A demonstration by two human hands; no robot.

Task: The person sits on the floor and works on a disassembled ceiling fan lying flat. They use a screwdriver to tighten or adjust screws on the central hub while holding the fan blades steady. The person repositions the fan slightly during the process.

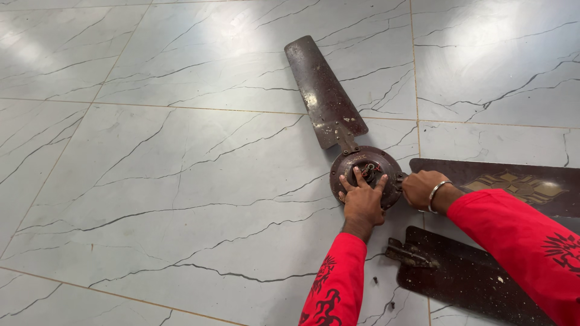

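Far left and centre: glossy pale-grey marble-look floor tiles with dark veining and thin grout lines, strong glare near the top. Looks slick.

Centre right: round dark-brown metal ceiling-fan motor housing lying flat on the floor, worn and rust-flecked, a tangle of wires showing at its hub. One long rusty-brown metal fan blade is bolted on and points up and to the left, widening toward its rounded tip; paint is pitted and scuffed.

Left hand: fingers spread, palm down, pressed on the near half of the housing, fingertips reaching the hub. It grips nothing. The red printed sleeve runs down to the bottom edge.

Right hand: curled closed against the right rim of the housing, where a blade bracket would sit. What it pinches is hidden behind the knuckles; cannot tell. A silver bangle is on the wrist.

Right: a dark-brown blade with a gold ornamental pattern lies flat, its inner end meeting the right hand. Below it, a loose dark-brown blade with a metal bracket is detached and rests on the tile. Small dark specks on the floor nearby may be screws; too small to be sure.

Handling judgement: the housing is likely heavy, rigid and dense, best steadied from above or gripped at the rim. The blades are thin sheet, stiff lengthwise but bendable, with edges possibly sharp; take them near the bracket. Metal on polished tile may slide.
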